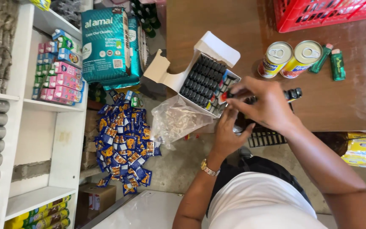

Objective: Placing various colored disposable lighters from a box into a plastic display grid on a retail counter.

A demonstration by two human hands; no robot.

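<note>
An open white cardboard box [172,78] filled with rows of black-topped lighters [202,78] is held over the edge of a wooden counter [234,21]. My left hand [229,135], with a gold watch on the wrist, grips the box's near end from below. My right hand [263,104] is closed around a small bundle of lighters [294,93], with black tops sticking out to the right. Its fingertips pinch a red lighter [224,96] at the box's open corner. A crumpled clear plastic bag [176,118] hangs beside the box.
Two yellow cans [291,58] and two green lighters [337,64] stand on the counter, with a red plastic basket [327,12] behind them. Below lie a pile of blue snack packets [123,140], teal sacks [106,44] and a cardboard carton [96,199]. White shelves [58,127] stand at the left.
</note>
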